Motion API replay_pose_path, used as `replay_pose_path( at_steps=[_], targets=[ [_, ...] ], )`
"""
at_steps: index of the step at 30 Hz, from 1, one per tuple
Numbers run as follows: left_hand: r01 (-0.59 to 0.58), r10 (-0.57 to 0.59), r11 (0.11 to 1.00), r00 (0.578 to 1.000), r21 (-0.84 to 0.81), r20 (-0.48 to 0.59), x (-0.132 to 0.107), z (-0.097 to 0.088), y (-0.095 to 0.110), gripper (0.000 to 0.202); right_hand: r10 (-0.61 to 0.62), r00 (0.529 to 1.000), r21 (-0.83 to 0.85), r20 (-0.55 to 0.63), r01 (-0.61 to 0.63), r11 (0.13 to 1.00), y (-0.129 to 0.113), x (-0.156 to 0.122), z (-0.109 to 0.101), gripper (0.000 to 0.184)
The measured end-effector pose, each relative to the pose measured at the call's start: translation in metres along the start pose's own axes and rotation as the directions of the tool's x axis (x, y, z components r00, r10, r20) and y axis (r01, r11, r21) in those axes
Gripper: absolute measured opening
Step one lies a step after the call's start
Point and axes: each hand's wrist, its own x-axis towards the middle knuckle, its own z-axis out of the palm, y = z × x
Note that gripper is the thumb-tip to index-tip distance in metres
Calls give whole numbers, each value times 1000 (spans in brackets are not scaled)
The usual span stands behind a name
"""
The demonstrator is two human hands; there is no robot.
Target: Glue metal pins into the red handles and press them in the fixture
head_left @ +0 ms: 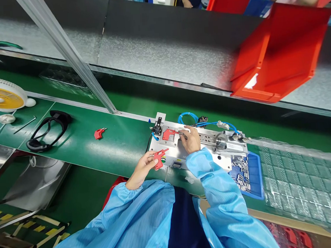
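Observation:
My left hand (143,168) pinches a red gun-shaped plastic piece (158,159) by its grip, with the thin barrel pointing right, just in front of a metal fixture (181,150). A second red gun-shaped piece (168,133) lies flat in the fixture's recess, its barrel pointing right. My right hand (192,140) is over the fixture, fingers closed at the end of that barrel. They are on what looks like a small metal cylinder (184,135), partly hidden by the fingers. To the right of my hand is the fixture's metal cylinder mechanism (220,140).
A blue tray (258,174) of metal cylinders sits right of the fixture, beside clear blister trays (305,178). Another red piece (99,134), a black strap (51,130) and a fan (3,93) lie left. A red bin (291,54) stands on the shelf; people are beyond.

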Motion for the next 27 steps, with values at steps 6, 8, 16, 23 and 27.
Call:
replay_pose_path(
  at_steps=[6,8,16,23,27],
  targets=[
    [22,-22,1000,1000,-12,6,0,0,7,54,-35,999,-104,14,36,994,-4,-10,-5,29],
    [21,-22,999,1000,-23,-8,1,0,8,55,-31,999,-96,19,32,995,-5,-10,-3,32],
    [39,-37,999,998,36,-57,3,-12,3,42,41,995,67,-91,-34,997,-13,-29,-20,31],
    [99,-152,954,973,282,175,14,-38,-27,39,328,916,146,-230,-301,942,10,-115,-83,27],
    [113,-211,914,953,390,218,20,-38,-52,41,538,829,195,-155,-508,839,31,-169,-89,32]
  ],
)
